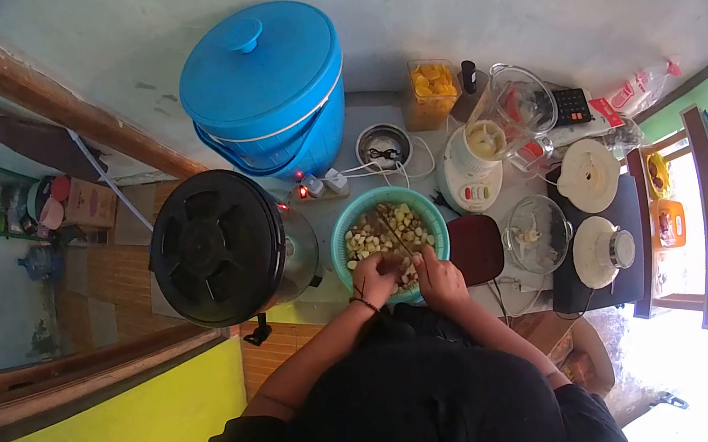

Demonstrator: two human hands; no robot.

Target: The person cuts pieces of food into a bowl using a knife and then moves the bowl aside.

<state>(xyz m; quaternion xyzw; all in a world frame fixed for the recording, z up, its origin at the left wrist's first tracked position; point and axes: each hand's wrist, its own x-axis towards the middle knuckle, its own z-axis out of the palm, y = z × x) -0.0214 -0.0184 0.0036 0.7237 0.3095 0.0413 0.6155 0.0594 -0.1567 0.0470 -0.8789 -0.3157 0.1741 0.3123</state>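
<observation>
A light green basket (350,275) stands on the table in front of me, holding many pale chopped pieces (366,240). Over its near left part is my left hand (376,280), fingers curled together; what they hold, if anything, is too small to make out. My right hand (438,277) is closed round the handle end of a knife (394,225) at the basket's near right. The thin blade slants up and to the left above the pieces.
A big blue lidded bucket (260,76) stands behind, a black-lidded container (215,248) at left. To the right are a blender base (470,172), a clear bowl (539,236) and a dark red board (476,250). Cables and a power strip (324,187) lie behind the basket.
</observation>
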